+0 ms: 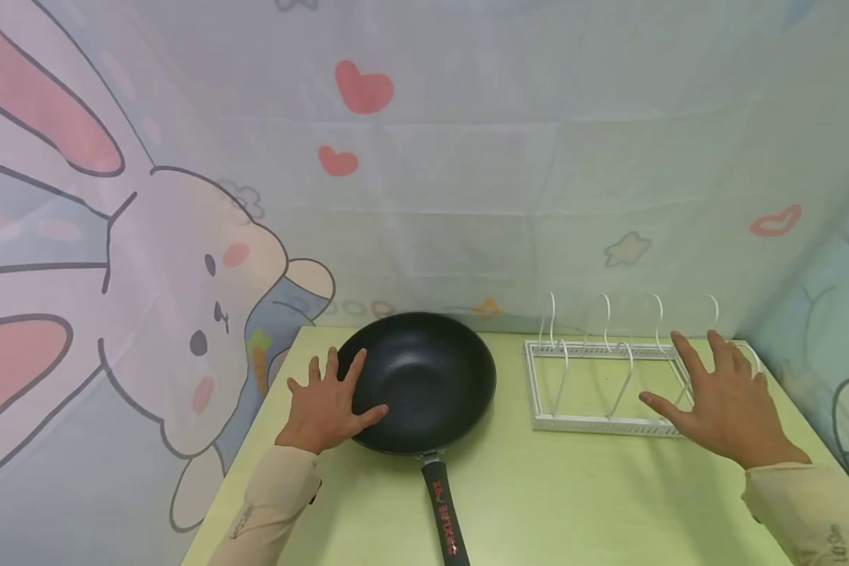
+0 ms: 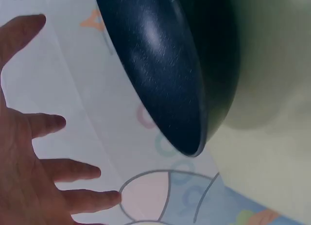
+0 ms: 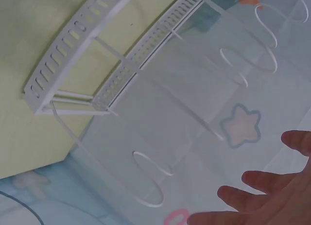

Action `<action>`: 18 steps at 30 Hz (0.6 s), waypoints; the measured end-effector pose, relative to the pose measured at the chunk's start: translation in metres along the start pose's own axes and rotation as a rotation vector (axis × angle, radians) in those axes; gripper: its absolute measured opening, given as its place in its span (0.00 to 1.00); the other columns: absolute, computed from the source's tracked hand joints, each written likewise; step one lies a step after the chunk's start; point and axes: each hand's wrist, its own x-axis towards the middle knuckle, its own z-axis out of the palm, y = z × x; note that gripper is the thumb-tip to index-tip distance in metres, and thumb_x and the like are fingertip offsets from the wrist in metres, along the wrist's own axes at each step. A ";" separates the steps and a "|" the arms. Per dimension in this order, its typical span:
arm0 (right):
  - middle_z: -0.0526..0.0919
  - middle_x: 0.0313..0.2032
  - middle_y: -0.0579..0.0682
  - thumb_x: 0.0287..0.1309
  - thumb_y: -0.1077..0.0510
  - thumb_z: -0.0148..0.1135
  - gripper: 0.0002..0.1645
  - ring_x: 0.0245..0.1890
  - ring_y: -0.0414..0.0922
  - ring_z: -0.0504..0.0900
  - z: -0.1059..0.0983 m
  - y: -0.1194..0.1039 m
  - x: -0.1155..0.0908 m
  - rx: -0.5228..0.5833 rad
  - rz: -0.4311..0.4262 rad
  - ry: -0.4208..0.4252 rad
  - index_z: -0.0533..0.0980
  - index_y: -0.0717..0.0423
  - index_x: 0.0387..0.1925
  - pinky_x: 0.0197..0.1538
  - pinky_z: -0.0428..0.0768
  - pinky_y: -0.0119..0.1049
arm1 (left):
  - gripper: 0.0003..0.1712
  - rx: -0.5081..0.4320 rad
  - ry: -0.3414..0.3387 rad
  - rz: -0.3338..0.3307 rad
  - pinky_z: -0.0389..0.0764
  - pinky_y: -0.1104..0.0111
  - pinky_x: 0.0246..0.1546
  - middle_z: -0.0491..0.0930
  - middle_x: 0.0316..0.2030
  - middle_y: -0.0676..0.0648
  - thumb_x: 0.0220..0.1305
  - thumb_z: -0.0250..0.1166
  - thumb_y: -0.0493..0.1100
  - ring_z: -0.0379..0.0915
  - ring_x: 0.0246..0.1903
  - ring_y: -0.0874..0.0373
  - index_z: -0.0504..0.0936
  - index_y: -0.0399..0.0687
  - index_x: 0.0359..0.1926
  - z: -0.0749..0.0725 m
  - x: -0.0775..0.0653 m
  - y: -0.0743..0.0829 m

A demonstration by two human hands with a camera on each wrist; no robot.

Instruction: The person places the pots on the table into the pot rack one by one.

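Observation:
A black wok point(image 1: 424, 377) lies on the pale green table, its dark handle point(image 1: 442, 511) with red lettering pointing toward the front. My left hand point(image 1: 328, 405) is spread above the wok's left side, fingers apart; in the left wrist view the hand point(image 2: 34, 157) stands apart from the wok point(image 2: 155, 64). To the right sits a white wire rack point(image 1: 608, 424) with a slotted rectangular base and several curved upright wires. Over its right end my right hand point(image 1: 732, 405) is held with fingers spread, and the right wrist view has those fingers away from the rack point(image 3: 63, 60).
The table point(image 1: 566, 495) meets a fabric backdrop point(image 1: 467, 196) at its back edge, printed with a rabbit, hearts and stars. More printed fabric point(image 1: 842, 330) hangs along the right side.

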 end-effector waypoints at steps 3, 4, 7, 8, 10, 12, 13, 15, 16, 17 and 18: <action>0.57 0.67 0.81 0.53 0.26 0.65 0.62 0.53 0.81 0.68 0.000 -0.005 -0.001 0.034 0.043 -0.073 0.53 0.54 0.77 0.22 0.74 0.63 | 0.56 -0.006 -0.012 -0.024 0.83 0.44 0.34 0.58 0.74 0.28 0.60 0.55 0.79 0.67 0.66 0.29 0.53 0.57 0.79 0.003 -0.005 0.001; 0.56 0.68 0.81 0.54 0.26 0.64 0.62 0.52 0.82 0.69 0.000 -0.007 -0.002 0.041 0.057 -0.094 0.52 0.53 0.78 0.19 0.73 0.59 | 0.55 -0.007 -0.009 -0.030 0.82 0.48 0.28 0.59 0.74 0.28 0.60 0.55 0.79 0.69 0.64 0.30 0.53 0.56 0.79 0.004 -0.006 0.001; 0.54 0.68 0.81 0.54 0.24 0.62 0.63 0.51 0.81 0.70 0.002 -0.010 -0.003 0.050 0.084 -0.129 0.49 0.52 0.78 0.17 0.71 0.54 | 0.55 -0.007 0.001 -0.048 0.78 0.55 0.18 0.62 0.72 0.29 0.60 0.56 0.78 0.75 0.60 0.33 0.55 0.55 0.79 0.007 -0.010 0.001; 0.55 0.68 0.81 0.54 0.24 0.62 0.63 0.50 0.81 0.70 0.003 -0.011 -0.004 0.051 0.086 -0.127 0.50 0.53 0.78 0.17 0.72 0.54 | 0.55 -0.007 0.003 -0.051 0.78 0.55 0.19 0.63 0.71 0.29 0.60 0.56 0.78 0.76 0.58 0.34 0.55 0.55 0.78 0.009 -0.011 0.002; 0.56 0.67 0.81 0.53 0.25 0.63 0.62 0.50 0.81 0.71 0.004 -0.013 -0.005 0.054 0.087 -0.116 0.52 0.54 0.77 0.18 0.72 0.56 | 0.55 -0.015 0.010 -0.058 0.79 0.54 0.20 0.68 0.68 0.29 0.60 0.56 0.78 0.79 0.54 0.35 0.58 0.52 0.77 0.012 -0.014 0.002; 0.57 0.67 0.80 0.53 0.25 0.64 0.62 0.50 0.80 0.71 0.006 -0.015 -0.007 0.058 0.088 -0.110 0.53 0.54 0.77 0.18 0.72 0.57 | 0.54 -0.029 0.019 -0.075 0.80 0.53 0.22 0.71 0.63 0.29 0.60 0.57 0.78 0.80 0.48 0.36 0.62 0.48 0.75 0.015 -0.017 0.002; 0.58 0.67 0.80 0.52 0.25 0.64 0.62 0.50 0.80 0.72 0.006 -0.016 -0.007 0.060 0.088 -0.107 0.53 0.54 0.77 0.18 0.72 0.57 | 0.53 -0.036 0.027 -0.085 0.81 0.52 0.22 0.73 0.59 0.29 0.59 0.57 0.77 0.80 0.44 0.37 0.65 0.45 0.72 0.016 -0.018 0.002; 0.58 0.67 0.79 0.52 0.25 0.64 0.62 0.49 0.79 0.72 0.008 -0.018 -0.008 0.065 0.087 -0.106 0.53 0.53 0.77 0.19 0.72 0.58 | 0.51 -0.052 0.042 -0.115 0.80 0.51 0.22 0.74 0.52 0.29 0.59 0.58 0.77 0.79 0.36 0.38 0.69 0.39 0.66 0.018 -0.020 0.002; 0.58 0.67 0.79 0.52 0.25 0.64 0.62 0.49 0.79 0.72 0.009 -0.019 -0.009 0.068 0.086 -0.107 0.53 0.53 0.77 0.19 0.73 0.58 | 0.50 -0.057 0.050 -0.132 0.80 0.51 0.21 0.74 0.50 0.30 0.59 0.58 0.76 0.78 0.34 0.39 0.71 0.38 0.63 0.019 -0.021 0.001; 0.59 0.66 0.78 0.52 0.25 0.64 0.62 0.49 0.78 0.73 0.010 -0.020 -0.009 0.067 0.083 -0.105 0.53 0.53 0.77 0.20 0.73 0.58 | 0.49 -0.060 0.060 -0.147 0.79 0.51 0.20 0.74 0.47 0.30 0.59 0.59 0.76 0.77 0.32 0.40 0.72 0.36 0.60 0.019 -0.022 0.001; 0.59 0.66 0.78 0.52 0.24 0.64 0.62 0.48 0.78 0.73 0.010 -0.021 -0.010 0.066 0.082 -0.105 0.53 0.54 0.76 0.20 0.73 0.59 | 0.49 -0.063 0.066 -0.162 0.79 0.51 0.20 0.75 0.46 0.30 0.59 0.59 0.76 0.77 0.30 0.40 0.74 0.35 0.58 0.019 -0.023 0.000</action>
